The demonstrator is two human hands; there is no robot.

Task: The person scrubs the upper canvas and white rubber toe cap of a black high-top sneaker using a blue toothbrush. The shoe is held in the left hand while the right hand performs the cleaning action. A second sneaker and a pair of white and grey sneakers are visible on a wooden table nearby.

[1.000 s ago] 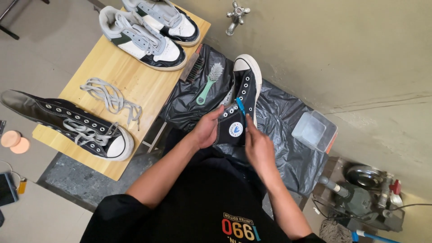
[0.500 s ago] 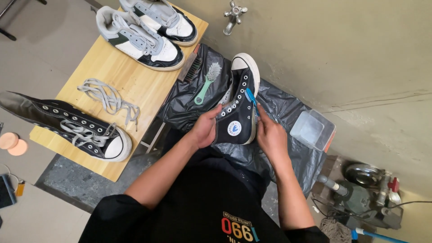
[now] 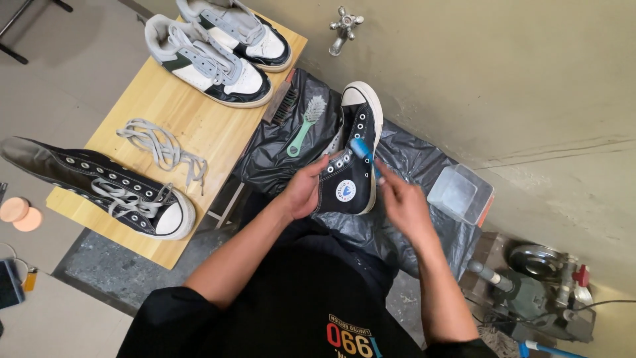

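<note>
The left hand (image 3: 306, 191) grips the unlaced black high-top sneaker (image 3: 351, 159) between both hands while the right hand (image 3: 404, 202) clasps a small blue brush (image 3: 362, 148) against its eyelets, its laced mate (image 3: 99, 187) waiting left on the tabletop (image 3: 192, 122).

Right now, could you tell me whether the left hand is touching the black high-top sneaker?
Touching. The head view shows the left hand wrapped around the heel side of the black high-top sneaker, fingers pressed on its canvas with no gap.
</note>
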